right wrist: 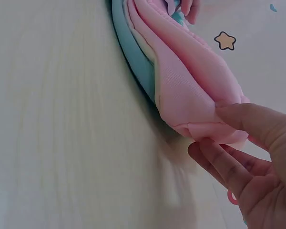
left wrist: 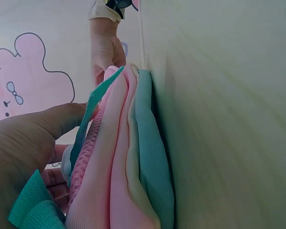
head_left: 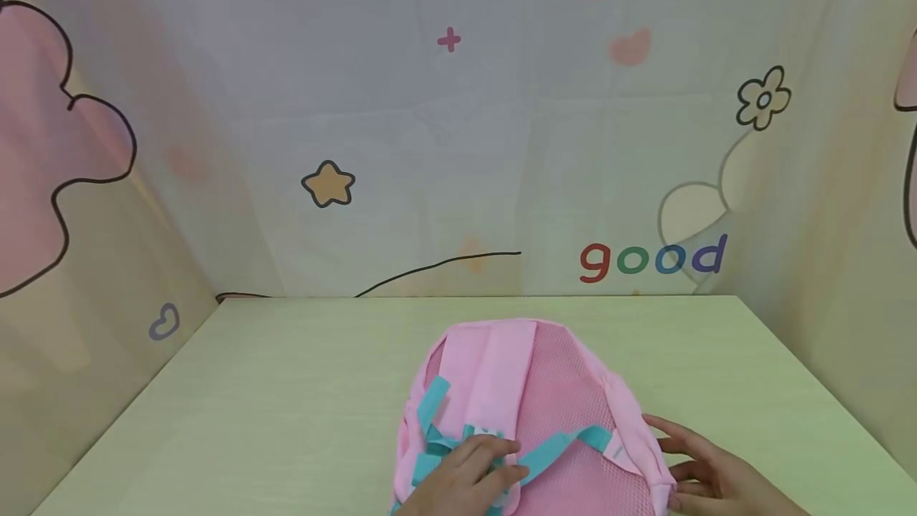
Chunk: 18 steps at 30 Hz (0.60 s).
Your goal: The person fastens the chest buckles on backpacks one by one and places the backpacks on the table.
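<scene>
1. Nearest the head camera, at the lower edge of view: pink backpack (head_left: pixel 536 412). Lies flat, or nearly so, on pale tabletop (head_left: pixel 215 420), mesh back panel (head_left: pixel 566 381) uppermost, turquoise underside (left wrist: pixel 150 143) against the table. Runs lengthwise away from the person, rounded end far, near end cut off by the frame.
2. Probably turns, for any coming move, on one relation: extends leftward from the right hand (head_left: pixel 716 472), and beneath and forward of the left hand (head_left: pixel 462 480), with long axis pointing outward between the two. Touches both, so leaves neither clearly nearer.
3. On the right: pinches the backpack's side near its close corner, thumb above and fingertips below, with only the bag's thickness between.
4. On the left: seems to grip the lower end of padded shoulder strap (head_left: pixel 501 388), fingers bent close about it, exact contact partly hidden.
5. Counts, largest to smallest: one tabletop, one backpack, two hands, at least one padded strap (cannot separate a second with certainty), several stretches of turquoise webbing (head_left: pixel 550 455), joins hidden beneath the left fingers.
</scene>
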### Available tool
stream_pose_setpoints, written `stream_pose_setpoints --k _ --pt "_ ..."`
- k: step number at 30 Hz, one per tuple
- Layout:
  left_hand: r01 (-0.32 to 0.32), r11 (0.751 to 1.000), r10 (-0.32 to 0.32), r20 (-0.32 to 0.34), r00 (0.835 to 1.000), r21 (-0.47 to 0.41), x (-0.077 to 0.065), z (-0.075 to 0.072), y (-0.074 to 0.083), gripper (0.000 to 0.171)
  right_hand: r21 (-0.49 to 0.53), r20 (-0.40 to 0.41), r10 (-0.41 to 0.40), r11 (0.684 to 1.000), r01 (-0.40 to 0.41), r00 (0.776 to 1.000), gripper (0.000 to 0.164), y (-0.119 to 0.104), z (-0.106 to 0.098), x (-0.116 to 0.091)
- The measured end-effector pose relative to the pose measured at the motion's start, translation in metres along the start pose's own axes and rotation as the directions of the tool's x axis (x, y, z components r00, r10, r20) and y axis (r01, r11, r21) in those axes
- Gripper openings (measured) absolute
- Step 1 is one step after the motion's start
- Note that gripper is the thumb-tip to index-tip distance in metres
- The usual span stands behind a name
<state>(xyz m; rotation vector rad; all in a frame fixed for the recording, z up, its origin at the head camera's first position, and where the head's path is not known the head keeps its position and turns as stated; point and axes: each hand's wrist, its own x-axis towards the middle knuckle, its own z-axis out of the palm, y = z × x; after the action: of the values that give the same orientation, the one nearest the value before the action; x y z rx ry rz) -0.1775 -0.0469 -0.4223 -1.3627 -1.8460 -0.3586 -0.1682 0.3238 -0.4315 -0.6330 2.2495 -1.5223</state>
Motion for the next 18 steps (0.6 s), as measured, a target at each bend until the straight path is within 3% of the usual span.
stream_pose_setpoints --k 4,11,14,18 --pt "-0.026 1.000 0.026 -0.011 1.000 0.017 0.001 0.002 0.001 0.056 -0.045 -0.001 -0.018 0.999 0.018 1.000 0.068 0.004 0.001 0.000" --pt "0.017 1.000 -0.017 0.036 0.999 -0.007 0.003 -0.003 0.005 0.051 -0.127 -0.011 -0.103 0.987 0.101 0.995 0.065 -0.003 0.000 -0.004" --pt "0.025 1.000 -0.025 0.036 0.999 -0.006 0.005 -0.005 0.006 0.053 -0.207 -0.037 -0.184 0.963 0.173 0.982 0.061 -0.008 -0.002 -0.005" --pt "0.002 1.000 -0.002 0.013 1.000 -0.001 0.007 -0.008 0.004 0.057 -0.300 -0.067 -0.317 0.911 0.284 0.946 0.063 -0.013 -0.006 -0.004"
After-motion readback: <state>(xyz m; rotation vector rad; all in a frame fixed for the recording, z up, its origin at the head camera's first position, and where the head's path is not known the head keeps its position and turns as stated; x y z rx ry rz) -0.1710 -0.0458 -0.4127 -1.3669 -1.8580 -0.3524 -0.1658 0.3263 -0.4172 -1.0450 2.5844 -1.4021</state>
